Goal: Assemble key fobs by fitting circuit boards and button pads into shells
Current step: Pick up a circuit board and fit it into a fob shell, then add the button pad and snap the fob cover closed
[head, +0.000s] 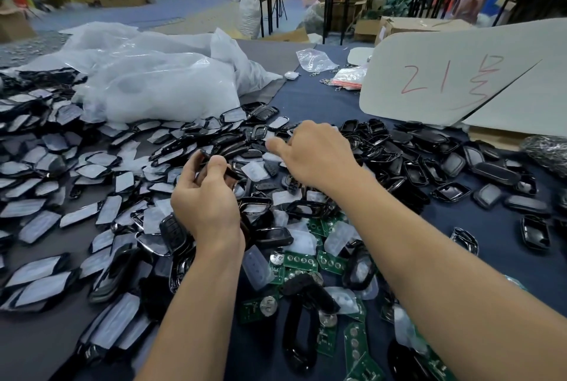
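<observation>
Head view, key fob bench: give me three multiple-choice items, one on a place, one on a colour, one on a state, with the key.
1. Where do the circuit boards lie?
A. Near the person, between the forearms
B. On the white plastic bags
C. On the white board

2. What colour is the writing on the white board?
A. Blue
B. Red
C. Green

3. What is the left hand doing?
A. Resting flat and empty
B. Lifting a plastic bag
C. Holding a black shell piece

Key: 1 A, the green boards sit low in the view between the arms. 2 B, the marks are red. 3 C, thumb and fingers close on the dark piece, while the right hand reaches over the pile.
</observation>
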Tool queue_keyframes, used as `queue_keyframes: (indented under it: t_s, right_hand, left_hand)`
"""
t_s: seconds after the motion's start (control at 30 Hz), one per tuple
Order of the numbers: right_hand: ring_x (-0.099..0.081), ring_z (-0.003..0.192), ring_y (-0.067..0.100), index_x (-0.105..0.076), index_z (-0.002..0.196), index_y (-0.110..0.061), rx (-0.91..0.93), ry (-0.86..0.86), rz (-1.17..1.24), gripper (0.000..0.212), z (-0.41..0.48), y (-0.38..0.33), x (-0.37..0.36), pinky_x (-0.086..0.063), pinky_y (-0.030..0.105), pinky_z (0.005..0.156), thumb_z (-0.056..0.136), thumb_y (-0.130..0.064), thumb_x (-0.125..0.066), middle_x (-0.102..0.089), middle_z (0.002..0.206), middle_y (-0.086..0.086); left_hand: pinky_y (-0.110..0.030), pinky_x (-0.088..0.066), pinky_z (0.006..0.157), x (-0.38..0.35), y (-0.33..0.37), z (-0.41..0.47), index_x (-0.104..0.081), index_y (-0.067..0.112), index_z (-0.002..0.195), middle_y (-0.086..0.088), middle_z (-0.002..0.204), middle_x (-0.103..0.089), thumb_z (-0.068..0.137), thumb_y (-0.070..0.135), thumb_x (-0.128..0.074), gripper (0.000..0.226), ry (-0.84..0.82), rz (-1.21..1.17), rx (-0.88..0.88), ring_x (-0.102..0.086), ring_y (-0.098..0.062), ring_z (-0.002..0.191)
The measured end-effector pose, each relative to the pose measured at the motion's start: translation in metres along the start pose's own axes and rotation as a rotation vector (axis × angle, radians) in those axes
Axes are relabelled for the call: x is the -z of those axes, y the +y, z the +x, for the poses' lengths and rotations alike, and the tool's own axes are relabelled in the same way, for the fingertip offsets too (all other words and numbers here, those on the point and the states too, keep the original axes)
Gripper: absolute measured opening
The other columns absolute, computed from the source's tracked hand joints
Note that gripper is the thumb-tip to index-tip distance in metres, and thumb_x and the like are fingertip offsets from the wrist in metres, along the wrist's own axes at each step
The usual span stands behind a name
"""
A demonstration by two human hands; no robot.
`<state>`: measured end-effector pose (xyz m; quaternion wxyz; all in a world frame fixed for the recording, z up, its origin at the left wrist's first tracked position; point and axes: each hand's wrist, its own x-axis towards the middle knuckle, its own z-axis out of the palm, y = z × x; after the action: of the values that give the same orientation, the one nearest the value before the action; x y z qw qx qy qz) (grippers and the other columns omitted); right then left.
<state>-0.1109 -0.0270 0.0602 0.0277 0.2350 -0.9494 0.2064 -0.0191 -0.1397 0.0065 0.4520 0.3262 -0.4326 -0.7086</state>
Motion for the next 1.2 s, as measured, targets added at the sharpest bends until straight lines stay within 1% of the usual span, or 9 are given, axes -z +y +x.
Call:
queue_keyframes:
  t_s: [0.07, 0.13, 0.23, 0.47, 0.77, 0.87, 0.97, 1.07, 1.2]
  right_hand:
    - [-0.057, 0.081, 0.033, -0.043, 0.064, -0.022, 0.017, 0.040, -0.059, 0.040, 0.013, -0.014, -0.007, -0.037, 0.039, 0.073, 0.100, -0.029, -0.058, -0.044, 0.068, 0.000]
    - [-0.065, 0.097, 0.036, -0.066, 0.089, -0.016, 0.027, 0.001, -0.063, 0.011, 0.027, -0.027, -0.017, -0.042, 0.037, 0.078, 0.090, -0.008, -0.059, -0.061, 0.084, 0.007]
    - [-0.066, 0.110, 0.036, -0.074, 0.116, -0.014, 0.108, -0.152, 0.044, 0.043, 0.047, -0.041, -0.036, -0.056, 0.040, 0.093, 0.086, 0.007, -0.052, -0.071, 0.117, 0.017]
    - [-0.059, 0.128, 0.031, -0.060, 0.142, -0.025, 0.217, -0.256, 0.012, 0.060, 0.073, -0.046, -0.071, -0.048, 0.037, 0.106, 0.091, 0.003, -0.049, -0.065, 0.139, 0.010]
    - [-0.069, 0.102, 0.031, -0.079, 0.108, -0.027, 0.247, 0.046, -0.013, 0.033, 0.060, -0.044, -0.080, -0.052, 0.035, 0.087, 0.084, -0.008, -0.065, -0.077, 0.102, 0.006]
    - [-0.069, 0.097, 0.027, -0.082, 0.103, -0.029, 0.106, 0.031, 0.295, 0.026, 0.055, -0.038, -0.081, -0.057, 0.035, 0.086, 0.087, -0.016, -0.066, -0.079, 0.097, 0.000]
    - [-0.070, 0.079, 0.014, -0.084, 0.095, -0.029, -0.071, 0.060, 0.672, 0.017, 0.050, -0.031, -0.070, -0.051, 0.025, 0.072, 0.086, -0.019, -0.074, -0.077, 0.077, -0.013]
    - [-0.062, 0.067, -0.002, -0.079, 0.063, -0.041, -0.219, 0.095, 0.951, 0.028, 0.040, -0.024, -0.045, -0.045, 0.018, 0.063, 0.082, -0.021, -0.082, -0.068, 0.058, -0.024]
    - [-0.063, 0.052, 0.009, -0.074, 0.079, -0.010, -0.230, -0.073, 1.257, 0.013, 0.007, -0.002, -0.004, -0.044, 0.018, 0.046, 0.087, 0.000, -0.074, -0.077, 0.071, 0.005]
  left_hand:
    - [-0.023, -0.060, 0.072, 0.001, 0.000, 0.002, -0.072, 0.020, 0.120, 0.004, 0.088, -0.077, 0.091, 0.013, -0.076, 0.031, 0.008, 0.004, 0.002, -0.072, -0.008, 0.074]
    - [-0.029, -0.063, 0.076, 0.001, -0.001, 0.004, -0.072, 0.020, 0.119, 0.001, 0.089, -0.076, 0.091, 0.013, -0.075, 0.029, 0.007, 0.003, 0.007, -0.072, -0.011, 0.076]
    - [-0.031, -0.063, 0.078, 0.002, -0.002, 0.008, -0.071, 0.017, 0.123, 0.002, 0.087, -0.075, 0.090, 0.013, -0.075, 0.033, 0.015, -0.007, 0.016, -0.070, -0.014, 0.074]
    - [-0.019, -0.057, 0.069, 0.002, -0.005, 0.009, -0.073, 0.028, 0.112, 0.001, 0.093, -0.080, 0.089, 0.015, -0.076, 0.026, 0.031, 0.011, 0.027, -0.074, -0.011, 0.078]
    - [-0.016, -0.055, 0.065, -0.001, -0.002, 0.006, -0.073, 0.030, 0.107, 0.012, 0.078, -0.077, 0.090, 0.013, -0.076, 0.024, 0.028, 0.012, 0.039, -0.071, -0.005, 0.069]
    - [-0.017, -0.056, 0.066, 0.000, -0.001, 0.005, -0.074, 0.028, 0.108, 0.015, 0.074, -0.077, 0.089, 0.013, -0.077, 0.025, 0.023, 0.014, 0.037, -0.071, -0.005, 0.069]
    - [-0.019, -0.057, 0.068, 0.001, -0.001, 0.006, -0.074, 0.028, 0.108, 0.016, 0.073, -0.076, 0.089, 0.013, -0.077, 0.025, 0.016, 0.005, 0.040, -0.071, -0.005, 0.069]
    - [-0.020, -0.058, 0.068, 0.000, -0.001, 0.004, -0.073, 0.026, 0.111, 0.022, 0.072, -0.075, 0.089, 0.014, -0.077, 0.026, 0.005, 0.007, 0.045, -0.071, -0.003, 0.068]
    - [-0.025, -0.062, 0.072, -0.002, 0.003, -0.005, -0.073, 0.026, 0.115, 0.016, 0.077, -0.076, 0.087, 0.016, -0.080, 0.030, -0.073, 0.031, 0.012, -0.074, -0.010, 0.076]
